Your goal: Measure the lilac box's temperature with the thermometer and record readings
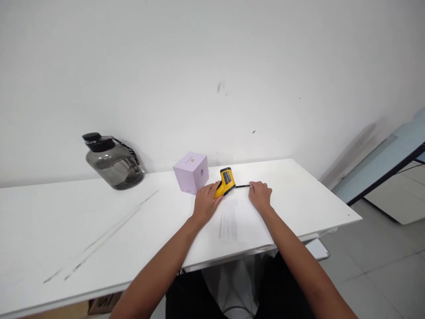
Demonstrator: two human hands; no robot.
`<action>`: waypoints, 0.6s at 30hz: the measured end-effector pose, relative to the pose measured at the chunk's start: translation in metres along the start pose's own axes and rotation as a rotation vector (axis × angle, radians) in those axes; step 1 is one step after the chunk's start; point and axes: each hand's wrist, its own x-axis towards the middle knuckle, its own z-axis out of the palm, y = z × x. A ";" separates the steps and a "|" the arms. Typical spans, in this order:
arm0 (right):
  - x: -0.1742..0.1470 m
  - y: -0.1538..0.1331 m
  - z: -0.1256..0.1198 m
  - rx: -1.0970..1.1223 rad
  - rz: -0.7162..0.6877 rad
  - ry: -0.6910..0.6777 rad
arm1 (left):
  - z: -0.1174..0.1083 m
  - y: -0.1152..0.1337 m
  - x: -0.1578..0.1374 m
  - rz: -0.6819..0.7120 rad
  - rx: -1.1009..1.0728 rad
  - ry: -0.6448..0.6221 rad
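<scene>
My left hand (206, 204) is closed around the handle of a yellow and black infrared thermometer (227, 178), which lies at a tilt low over the white table. To its right, my right hand (260, 195) pinches the end of a thin black pen-like stick (243, 186). The stick's other end points left and meets the thermometer's lower right side in view; whether they touch I cannot tell. A printed sheet of paper (244, 221) lies flat between my forearms. Just behind my left hand stands a lilac box (191, 172).
A large grey see-through water bottle (114, 164) with a black cap stands at the back left of the white table (99, 212), near the wall. Dark streaks mark the tabletop. The table's right edge ends before a glass-like panel (381, 164). Below the table sits a cardboard box (102, 303).
</scene>
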 end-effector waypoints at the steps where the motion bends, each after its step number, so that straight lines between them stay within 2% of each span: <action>1: -0.001 -0.002 -0.003 -0.012 -0.015 -0.001 | 0.001 0.000 -0.001 -0.002 -0.026 0.028; 3: -0.003 -0.006 -0.010 0.014 -0.074 0.035 | 0.003 -0.001 -0.003 -0.022 -0.084 0.084; 5: -0.003 -0.011 -0.019 0.102 -0.209 0.024 | 0.005 -0.002 -0.004 -0.050 -0.148 0.141; 7: -0.002 -0.020 -0.028 0.257 -0.370 -0.125 | 0.008 -0.003 -0.006 -0.066 -0.208 0.196; 9: -0.001 -0.036 -0.034 0.467 -0.474 -0.374 | 0.013 -0.005 -0.008 -0.075 -0.233 0.234; 11: -0.002 -0.058 -0.035 0.691 -0.505 -0.584 | 0.018 -0.009 -0.010 -0.027 -0.249 0.283; 13: -0.006 -0.083 -0.031 0.881 -0.471 -0.665 | 0.024 -0.014 -0.012 0.067 -0.266 0.329; 18: -0.026 -0.122 -0.011 1.092 -0.407 -0.622 | 0.023 -0.022 -0.012 0.168 -0.181 0.517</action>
